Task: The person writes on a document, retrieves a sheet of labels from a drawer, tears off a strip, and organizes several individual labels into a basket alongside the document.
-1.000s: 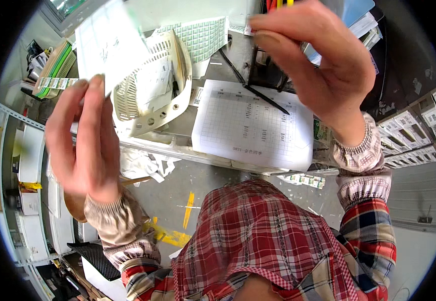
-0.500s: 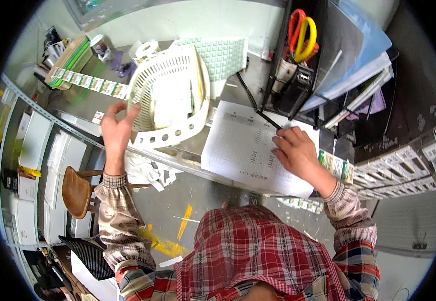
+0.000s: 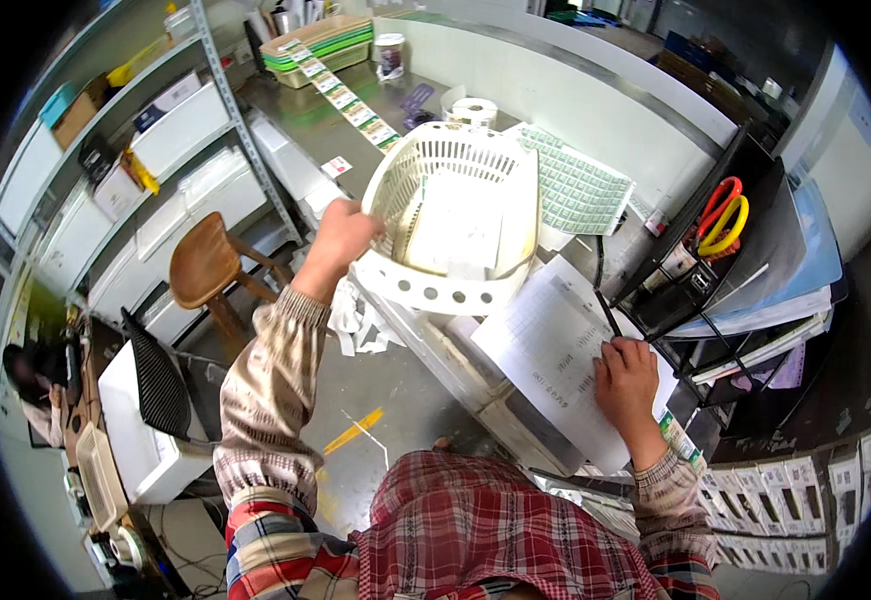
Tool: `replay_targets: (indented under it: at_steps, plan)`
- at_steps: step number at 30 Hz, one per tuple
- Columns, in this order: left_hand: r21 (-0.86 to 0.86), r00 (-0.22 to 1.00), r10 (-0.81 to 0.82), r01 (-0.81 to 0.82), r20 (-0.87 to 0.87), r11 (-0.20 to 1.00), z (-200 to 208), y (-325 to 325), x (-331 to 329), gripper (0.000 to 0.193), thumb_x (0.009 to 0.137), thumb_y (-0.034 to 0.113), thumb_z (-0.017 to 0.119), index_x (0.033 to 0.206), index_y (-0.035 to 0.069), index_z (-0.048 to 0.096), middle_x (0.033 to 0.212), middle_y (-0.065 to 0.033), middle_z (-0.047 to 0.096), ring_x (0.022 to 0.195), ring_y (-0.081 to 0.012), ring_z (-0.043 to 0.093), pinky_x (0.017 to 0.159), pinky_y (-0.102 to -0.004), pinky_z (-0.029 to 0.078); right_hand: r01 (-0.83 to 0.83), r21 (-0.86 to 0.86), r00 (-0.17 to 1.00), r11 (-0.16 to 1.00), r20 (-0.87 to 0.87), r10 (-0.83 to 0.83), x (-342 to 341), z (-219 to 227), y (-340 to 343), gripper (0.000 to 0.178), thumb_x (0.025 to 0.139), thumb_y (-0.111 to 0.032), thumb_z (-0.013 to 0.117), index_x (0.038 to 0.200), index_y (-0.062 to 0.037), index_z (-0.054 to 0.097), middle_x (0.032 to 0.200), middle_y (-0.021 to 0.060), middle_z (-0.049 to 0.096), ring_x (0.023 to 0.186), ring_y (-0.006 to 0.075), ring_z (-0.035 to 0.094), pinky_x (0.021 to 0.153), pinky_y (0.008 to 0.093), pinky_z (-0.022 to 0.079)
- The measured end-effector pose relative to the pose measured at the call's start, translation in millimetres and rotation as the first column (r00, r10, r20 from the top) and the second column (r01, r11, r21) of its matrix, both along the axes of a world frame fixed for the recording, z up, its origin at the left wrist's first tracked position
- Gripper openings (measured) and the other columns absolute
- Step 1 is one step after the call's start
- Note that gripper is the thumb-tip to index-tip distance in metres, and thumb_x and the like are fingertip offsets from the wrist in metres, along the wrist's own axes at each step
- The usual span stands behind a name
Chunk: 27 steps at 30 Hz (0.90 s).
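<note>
A cream plastic basket (image 3: 445, 292) with slotted sides and round holes stands on the table, white papers or cards (image 3: 455, 225) inside it. My left hand (image 3: 340, 240) is closed at the basket's left rim, fingertips partly hidden by the motion and the rim. To the right of the basket lies a printed white sheet (image 3: 545, 345) with a grid, reaching over the table's near edge. My right hand (image 3: 627, 385) rests on that sheet's right part, fingers bent a little and lying on the paper, next to a thin black rod or cord (image 3: 607, 310).
A black wire rack (image 3: 655, 300) at right holds scissors (image 3: 723, 230) and folders (image 3: 815, 260). Behind the basket are a green-patterned sheet (image 3: 580, 185), a roll (image 3: 473, 112) and stacked trays (image 3: 315, 60). A wooden stool (image 3: 205, 262) and shelves (image 3: 215, 90) stand left.
The view has turned to the left, so the basket and sheet appear farther right. My left hand has closed at the basket's rim. My right hand stays on the sheet.
</note>
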<state>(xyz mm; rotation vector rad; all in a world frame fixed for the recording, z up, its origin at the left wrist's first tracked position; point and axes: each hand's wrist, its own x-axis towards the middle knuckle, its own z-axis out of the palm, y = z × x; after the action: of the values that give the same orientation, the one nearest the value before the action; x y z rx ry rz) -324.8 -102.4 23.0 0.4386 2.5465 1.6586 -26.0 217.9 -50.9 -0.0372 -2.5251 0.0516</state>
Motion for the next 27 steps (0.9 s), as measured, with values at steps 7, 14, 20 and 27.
replay_targets:
  at_steps: [7, 14, 20, 27]
  plan:
    - [0.102, 0.972, 0.228, -0.233, 0.059, 0.967, 35, -103, 144, 0.031, 0.071, 0.004, 0.054, 0.096, -0.012, 0.063, 0.080, -0.0113, 0.065, 0.071, -0.0156, 0.060, 0.063, -0.0269, 0.047, -0.030, -0.064, 1.000, 0.997, -0.005, 0.030, 9, 27, -3, 0.028, 0.067, -0.006, 0.070, 0.094, -0.0030, 0.064, 0.100, 0.0096, 0.059, 0.094, 0.0277, 0.054, 0.078, 0.0396, 0.042]
    - [0.100, 0.866, 0.468, -0.489, 0.176, 0.867, -19, -207, 287, 0.028, 0.071, -0.004, 0.050, 0.095, -0.012, 0.062, 0.087, -0.0098, 0.066, 0.075, -0.0132, 0.059, 0.069, -0.0266, 0.047, -0.250, -0.734, 0.805, 0.632, 0.204, 0.556, 52, 44, -94, 0.033, 0.077, -0.012, 0.073, 0.107, -0.0029, 0.062, 0.096, 0.0136, 0.062, 0.084, 0.0239, 0.060, 0.073, 0.0333, 0.050]
    - [-0.166, 0.816, 0.453, -0.422, 0.358, 0.891, -78, -262, 354, 0.028, 0.079, 0.015, 0.061, 0.099, -0.004, 0.066, 0.081, -0.0109, 0.069, 0.071, -0.0158, 0.063, 0.065, -0.0325, 0.050, 0.317, -0.940, 0.562, -0.126, 0.079, 0.823, 33, -49, -190, 0.048, 0.092, -0.015, 0.059, 0.133, -0.0011, 0.040, 0.111, 0.0136, 0.060, 0.087, 0.0213, 0.064, 0.070, 0.0307, 0.054]
    - [-0.235, 0.911, 0.396, -0.362, 0.114, 0.902, -85, -306, 448, 0.030, 0.077, 0.015, 0.065, 0.103, 0.000, 0.068, 0.079, -0.0162, 0.069, 0.064, -0.0202, 0.064, 0.060, -0.0322, 0.050, 0.329, -0.944, 0.471, 0.010, 0.174, 0.865, 19, -34, -272, 0.023, 0.094, -0.019, 0.055, 0.106, 0.0012, 0.053, 0.089, 0.0091, 0.064, 0.070, 0.0141, 0.062, 0.056, 0.0253, 0.050]
